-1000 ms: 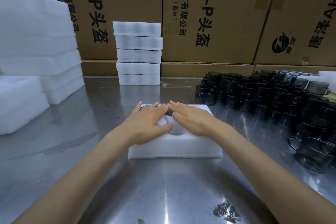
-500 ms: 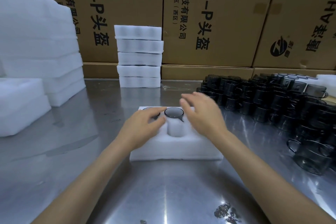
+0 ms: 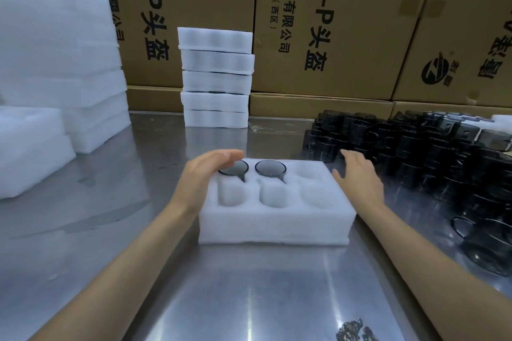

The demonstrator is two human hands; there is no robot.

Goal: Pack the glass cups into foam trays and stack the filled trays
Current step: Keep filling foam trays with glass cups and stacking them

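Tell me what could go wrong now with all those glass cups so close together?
1. The right hand is reaching toward the crowded dark cups; bumping one could knock its neighbours over.
2. The foam tray holds only two cups, both in the far row; pressing there with the left hand might tip it.

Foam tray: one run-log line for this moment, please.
foam tray: two cups in back row | left hand: on far-left cup | right hand: open, reaching toward loose cups
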